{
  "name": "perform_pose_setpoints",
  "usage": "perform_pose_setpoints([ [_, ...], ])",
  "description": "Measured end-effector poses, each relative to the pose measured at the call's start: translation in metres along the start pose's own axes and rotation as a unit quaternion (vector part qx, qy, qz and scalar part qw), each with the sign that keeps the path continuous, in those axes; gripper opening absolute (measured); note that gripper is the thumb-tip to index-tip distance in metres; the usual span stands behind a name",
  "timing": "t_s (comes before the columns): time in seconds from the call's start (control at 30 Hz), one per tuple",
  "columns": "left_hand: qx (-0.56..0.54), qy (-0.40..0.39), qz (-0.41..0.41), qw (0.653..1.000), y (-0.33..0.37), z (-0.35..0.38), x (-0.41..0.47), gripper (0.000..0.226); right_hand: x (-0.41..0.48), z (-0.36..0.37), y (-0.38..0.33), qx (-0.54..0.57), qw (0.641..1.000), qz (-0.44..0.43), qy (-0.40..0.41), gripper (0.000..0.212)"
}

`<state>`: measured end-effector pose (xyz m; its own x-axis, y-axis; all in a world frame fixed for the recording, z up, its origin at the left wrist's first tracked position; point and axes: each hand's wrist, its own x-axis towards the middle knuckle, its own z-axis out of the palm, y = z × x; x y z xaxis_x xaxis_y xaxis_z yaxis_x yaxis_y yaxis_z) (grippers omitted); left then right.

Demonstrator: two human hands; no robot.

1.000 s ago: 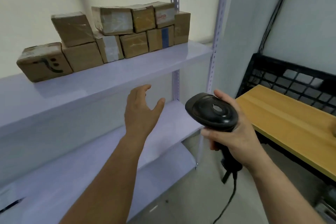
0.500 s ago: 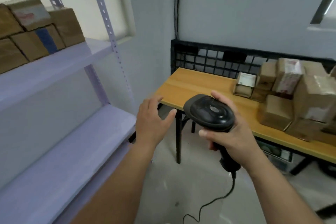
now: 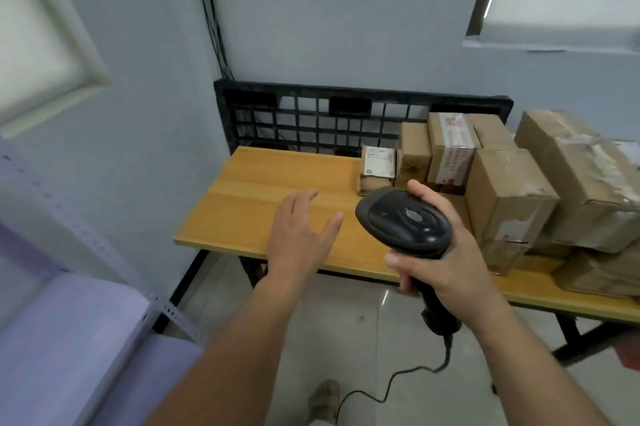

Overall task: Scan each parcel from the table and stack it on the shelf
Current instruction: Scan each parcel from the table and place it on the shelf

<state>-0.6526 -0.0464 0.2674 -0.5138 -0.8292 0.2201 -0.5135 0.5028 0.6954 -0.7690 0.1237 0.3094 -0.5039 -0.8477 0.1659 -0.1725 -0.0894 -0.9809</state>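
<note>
Several parcels are seen clustered on the right half of the tabletop (image 3: pixel 249 204), packed against ea. other; none is held. The small parcel (image 3: pixel 377 171) w/ a white label is stood at the group's left edge, apart from the left hand (image 3: pixel 298 242), whose fingers are spread and relaxed over bare wood, w/ nothing gripped. The scanner (image 3: pixel 405 221) is gripped by the right hand (image 3: pixel 457 270), fingers curled round its handle.

Parcels are judged light and stiff: brown cardboard, some corners a bit crushed. Glossy tape is prob. slippery, so a hold across two opposite bare-card faces is advised, label left exposed. Scanner: smooth black plastic, rounded head, corded. Tabletop: flat yellow wood-look board. Shelf (image 3: pixel 69 339): pale lilac sheet metal, at left.
</note>
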Motion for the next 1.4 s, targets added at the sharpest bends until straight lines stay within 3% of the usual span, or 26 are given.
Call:
perform_pose_setpoints([
  [0.43,-0.021,-0.157,-0.026,0.987,-0.016,0.091,0.183,0.059,0.152,-0.04,0.035,-0.035,0.992,0.054,0.106,0.089],
  [0.87,-0.003,-0.316,-0.109,0.942,-0.038,0.188,0.272,0.058,0.213,-0.056,0.09,-0.043,0.975,0.158,0.151,0.09],
  [1.1,-0.106,-0.326,-0.128,0.931,-0.041,0.208,0.276,0.053,0.217,-0.061,0.1,-0.016,0.97,0.183,0.158,0.093],
  [1.23,-0.201,-0.326,-0.208,0.9,-0.044,0.203,0.272,0.059,0.217,-0.06,0.103,-0.004,0.971,0.185,0.149,0.091],
  [1.4,-0.238,-0.329,-0.232,0.884,-0.045,0.195,0.275,0.062,0.216,-0.059,0.104,-0.007,0.975,0.179,0.132,0.09],
])
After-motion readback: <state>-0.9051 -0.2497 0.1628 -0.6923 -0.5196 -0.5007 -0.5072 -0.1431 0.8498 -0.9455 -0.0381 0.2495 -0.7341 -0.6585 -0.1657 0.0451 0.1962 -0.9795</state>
